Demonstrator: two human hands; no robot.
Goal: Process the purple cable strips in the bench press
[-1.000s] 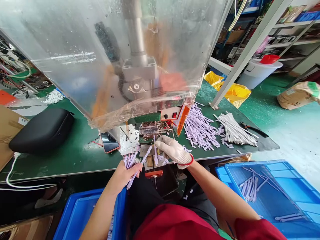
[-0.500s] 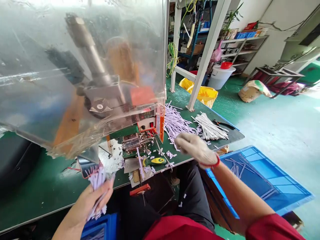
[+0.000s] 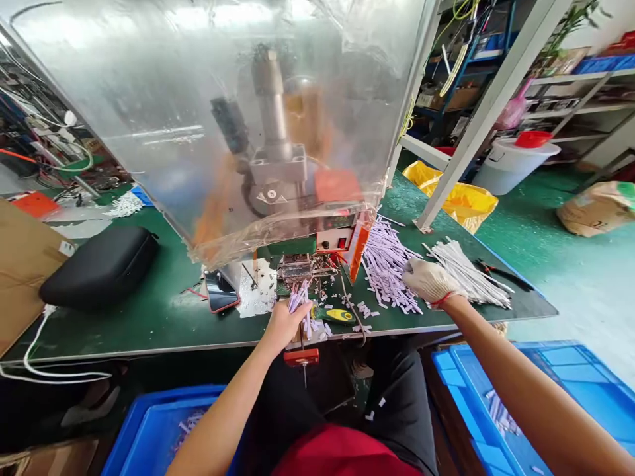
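Nearest the camera, a red garment and dark trousers are seen, flanked by a blue crate at the lower left and another blue crate at the lower right, each with a few pale strips in it. The bare left hand is held at the near edge of the green surface, its grip closed around a small bundle of lilac strips; the bundle's long axis runs away from the person and slightly right, its free ends pointing up toward the machine. Just beside that hand a yellow-handled tool is laid flat, and a red clamp hangs at the surface's edge. The gloved right hand is rested on the right edge of a heap of lilac strips, fingers curled down onto it; whether anything is pinched there cannot be told. To its right a heap of white strips is spread, lying roughly left to right. Further left, a phone and a black case are set on the surface. Behind, a press machine is shrouded by a clear plastic shield. Beyond, a green floor, a yellow bag, a white bucket and shelving are visible.
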